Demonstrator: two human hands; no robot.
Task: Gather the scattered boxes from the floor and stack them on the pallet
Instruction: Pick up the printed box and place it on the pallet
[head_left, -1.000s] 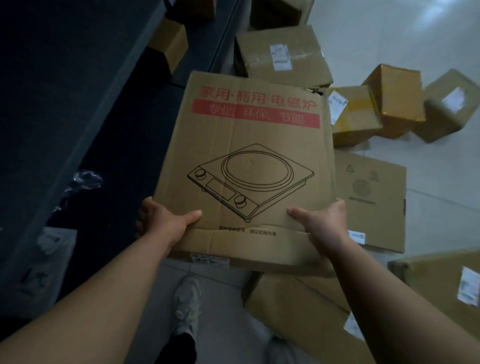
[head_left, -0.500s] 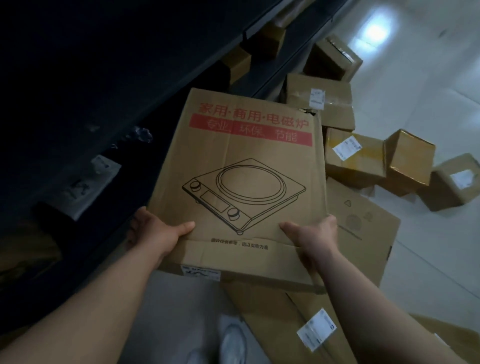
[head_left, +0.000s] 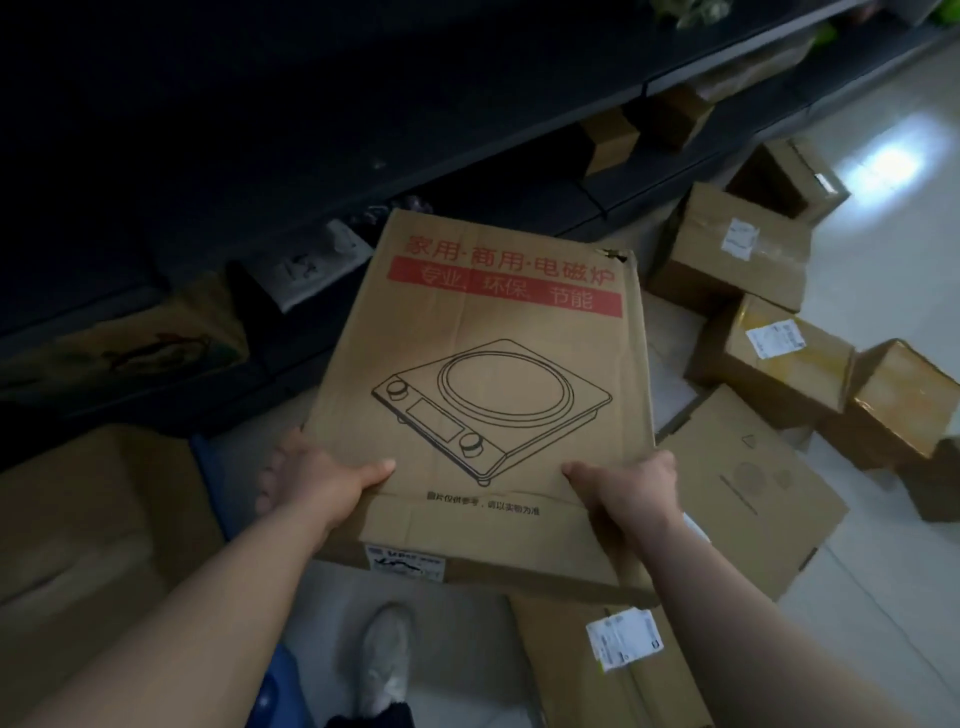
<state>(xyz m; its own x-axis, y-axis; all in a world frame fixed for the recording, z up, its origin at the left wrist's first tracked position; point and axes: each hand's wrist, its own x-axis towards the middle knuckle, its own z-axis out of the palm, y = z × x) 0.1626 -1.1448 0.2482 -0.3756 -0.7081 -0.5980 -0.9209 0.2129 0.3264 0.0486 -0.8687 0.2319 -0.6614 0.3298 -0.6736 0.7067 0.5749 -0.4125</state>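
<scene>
Nearest us, a pale fabric shoe (head_left: 387, 660) stands on the glossy tiled floor (head_left: 883, 597); just right of it lies a flat brown carton (head_left: 566, 680) bearing a white rectangular label. Above these we hold the cooker box (head_left: 483, 364), a broad, thin slab of creased corrugated card, clear of the floor and tilted; our left hand (head_left: 311, 480) grips its near left edge and our right hand (head_left: 631, 486) its near right edge, each thumb pressed flat on the top face, the fingers curled round the sides. Its face carries a line drawing of a round-plated cooker, red characters and a red band; the far right corner is torn. To the left sits a large plain carton (head_left: 88, 519) with a blue edge (head_left: 210, 483) beside it; we cannot tell what that edge belongs to. To the right a second flat carton (head_left: 753, 509) with a faint printed mark lies on the tiles; beyond it small cubic boxes (head_left: 904, 410), shiny with yellowish tape, huddle together; farther still a labelled carton (head_left: 727, 260) rests near dark shelving (head_left: 467, 119).
</scene>
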